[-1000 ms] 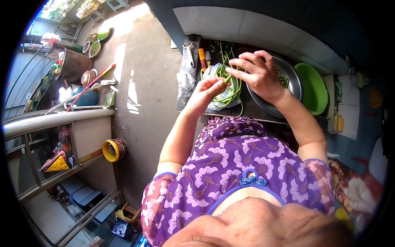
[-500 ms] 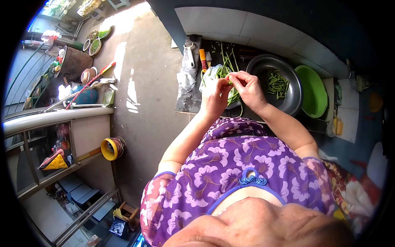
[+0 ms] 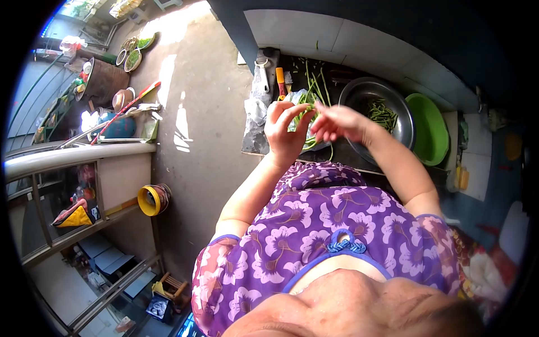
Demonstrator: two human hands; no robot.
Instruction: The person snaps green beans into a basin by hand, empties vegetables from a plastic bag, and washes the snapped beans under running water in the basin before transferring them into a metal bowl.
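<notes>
My left hand (image 3: 286, 130) is raised over the counter, its thumb and fingers pinched on a green bean (image 3: 309, 106). Close beside it, my right hand (image 3: 343, 122) is smeared by motion, so I cannot make out whether its fingers hold anything. Beneath and behind both hands lie long green beans (image 3: 321, 84), partly on a crumpled plastic bag (image 3: 295, 96). To the right, a dark metal basin (image 3: 405, 106) contains short bean pieces (image 3: 383, 115). A small green bit (image 3: 316, 45) shows against the white wall tiles.
A green plastic basin (image 3: 429, 132) stands right of the metal one. On the counter's left are a white-handled peeler-like tool (image 3: 263, 76), an orange-handled tool (image 3: 280, 78) and another plastic bag (image 3: 255, 112). A yellow bucket (image 3: 150, 200) sits on the floor at left.
My hands have come apart slightly. The left has shifted a little left with the bean; the right has let go of it and turned, fingers now blurred.
</notes>
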